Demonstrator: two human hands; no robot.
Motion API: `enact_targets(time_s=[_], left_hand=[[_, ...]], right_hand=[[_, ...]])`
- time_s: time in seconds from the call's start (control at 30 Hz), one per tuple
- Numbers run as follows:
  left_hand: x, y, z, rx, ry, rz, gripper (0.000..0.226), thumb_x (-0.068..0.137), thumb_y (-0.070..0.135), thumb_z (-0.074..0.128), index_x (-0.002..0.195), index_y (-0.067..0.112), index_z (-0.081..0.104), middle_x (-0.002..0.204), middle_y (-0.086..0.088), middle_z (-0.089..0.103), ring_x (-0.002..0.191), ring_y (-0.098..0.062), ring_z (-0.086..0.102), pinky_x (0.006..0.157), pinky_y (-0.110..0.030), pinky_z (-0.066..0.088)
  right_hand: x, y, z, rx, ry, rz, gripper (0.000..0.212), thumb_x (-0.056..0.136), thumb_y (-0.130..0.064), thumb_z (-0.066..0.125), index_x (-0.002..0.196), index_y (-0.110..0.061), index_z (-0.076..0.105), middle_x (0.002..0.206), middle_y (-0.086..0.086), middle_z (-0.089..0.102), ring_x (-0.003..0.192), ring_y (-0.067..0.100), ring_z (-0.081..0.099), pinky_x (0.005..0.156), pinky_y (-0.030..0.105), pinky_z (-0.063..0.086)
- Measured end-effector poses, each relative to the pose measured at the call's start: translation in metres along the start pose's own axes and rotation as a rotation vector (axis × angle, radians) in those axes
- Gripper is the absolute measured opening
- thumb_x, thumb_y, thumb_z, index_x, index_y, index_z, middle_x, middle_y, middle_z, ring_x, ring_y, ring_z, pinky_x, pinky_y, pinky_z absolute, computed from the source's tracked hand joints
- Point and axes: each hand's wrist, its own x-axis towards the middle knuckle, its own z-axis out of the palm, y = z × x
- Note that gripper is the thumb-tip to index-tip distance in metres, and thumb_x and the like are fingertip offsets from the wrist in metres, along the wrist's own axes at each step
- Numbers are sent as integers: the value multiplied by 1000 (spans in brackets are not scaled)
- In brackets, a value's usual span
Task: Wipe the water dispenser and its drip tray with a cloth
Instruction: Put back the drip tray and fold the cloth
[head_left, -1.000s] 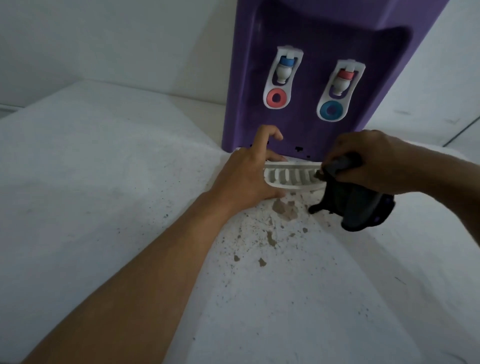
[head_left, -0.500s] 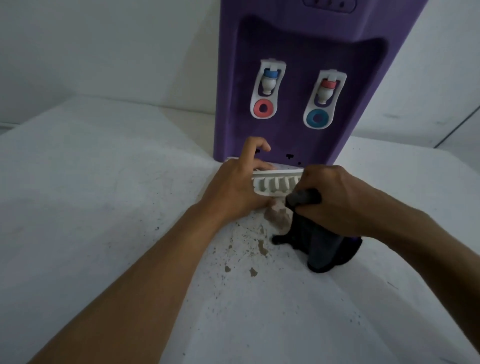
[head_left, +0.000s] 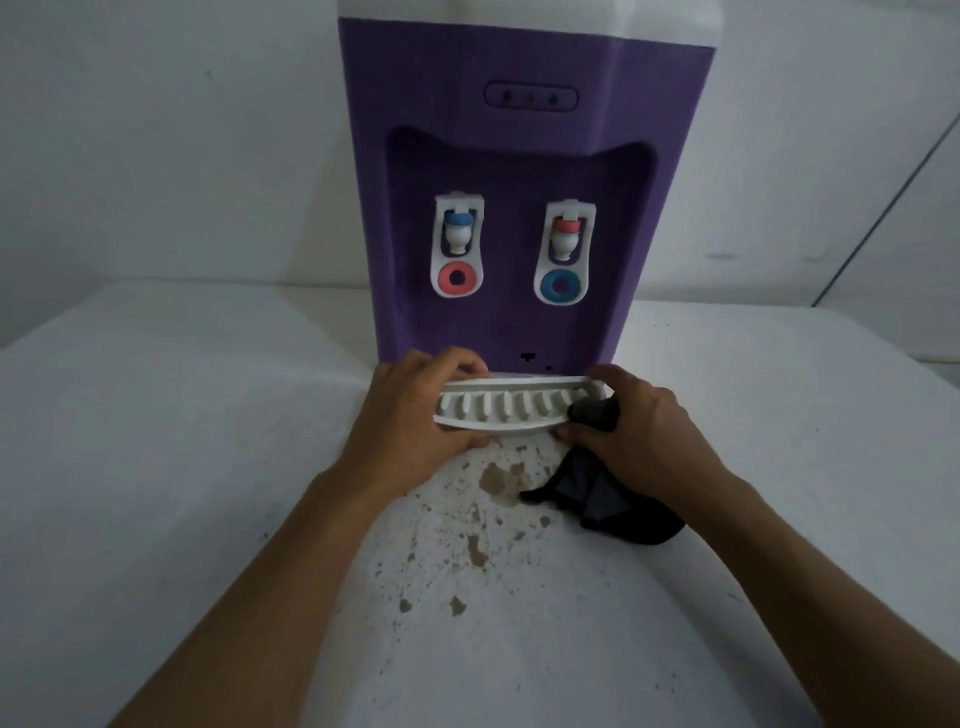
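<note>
Both forearms reached forward over the white table (head_left: 156, 467). The left hand (head_left: 410, 421) clamped the left end of the white slotted drip tray (head_left: 509, 408), held tilted just before the base of the purple water dispenser (head_left: 524, 171). The right hand (head_left: 641, 436) gripped a dark cloth (head_left: 602, 499), pressing it on the tray's right end. No writing was legible.
</note>
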Motion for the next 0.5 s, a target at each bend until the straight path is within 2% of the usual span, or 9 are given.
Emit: enact_targets(time_s=[0.07, 0.2, 0.33, 0.43, 0.5], left_hand=[[3, 0, 1, 14, 40, -18, 69, 60, 29, 102, 120, 26, 67, 108, 25, 59, 105, -11, 61, 94, -46, 54], [9, -4, 6, 61, 76, -78, 64, 65, 23, 100, 121, 20, 70, 117, 9, 57, 105, -10, 59, 90, -31, 56], [9, -10, 13, 116, 73, -105, 52, 75, 23, 95, 122, 13, 74, 119, 4, 60, 108, -13, 59, 93, -31, 55], [11, -11, 17, 151, 53, -94, 44, 85, 23, 87, 125, 10, 73, 120, 1, 64, 110, -16, 61, 95, -35, 56], [15, -12, 19, 151, 36, -101, 40, 89, 22, 84, 125, 10, 73, 120, 2, 65, 111, -17, 62, 96, -37, 57]], right_hand=[[3, -2, 2, -15, 12, 12, 61, 84, -54, 78, 135, -34, 53, 120, 2, 70, 84, 16, 58, 73, 31, 49], [10, -7, 4, -71, 48, 12, 57, 87, -55, 75, 134, -31, 55, 124, 3, 70, 99, 24, 69, 77, 36, 55], [17, -15, 5, -156, 69, -27, 49, 93, -55, 68, 131, -26, 59, 126, 4, 69, 101, 26, 70, 81, 38, 58], [25, -18, 5, -201, 83, -27, 34, 99, -50, 62, 116, -21, 65, 115, 5, 70, 90, 25, 69, 80, 41, 61], [27, -18, 6, -217, 84, -31, 31, 101, -48, 59, 111, -20, 65, 112, 4, 70, 87, 24, 68, 78, 40, 61]])
